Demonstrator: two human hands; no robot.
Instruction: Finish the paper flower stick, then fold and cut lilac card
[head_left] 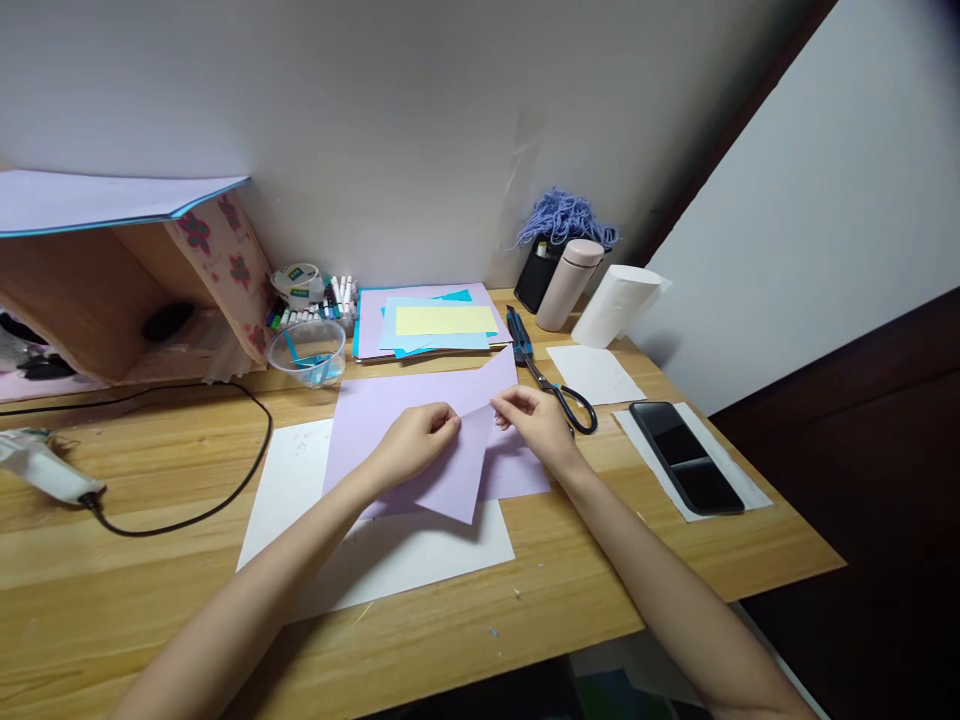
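Observation:
A lilac paper sheet (390, 405) lies on a white sheet (300, 480) on the wooden desk (150, 590). One part of the lilac sheet is folded over into a pointed flap (461, 480). My left hand (416, 440) pinches the flap's upper edge with closed fingers. My right hand (536, 420) pinches the same edge a little to the right, near the flap's corner. Both forearms reach in from the bottom of the view.
Black-handled scissors (559, 395) and a blue utility knife (517, 335) lie just right of my right hand. A phone (686, 455) rests on white paper. A stack of coloured paper (435, 320), a clear bowl (307, 352), markers, a glue gun (45, 470) with cable, a flask and a paper roll stand around.

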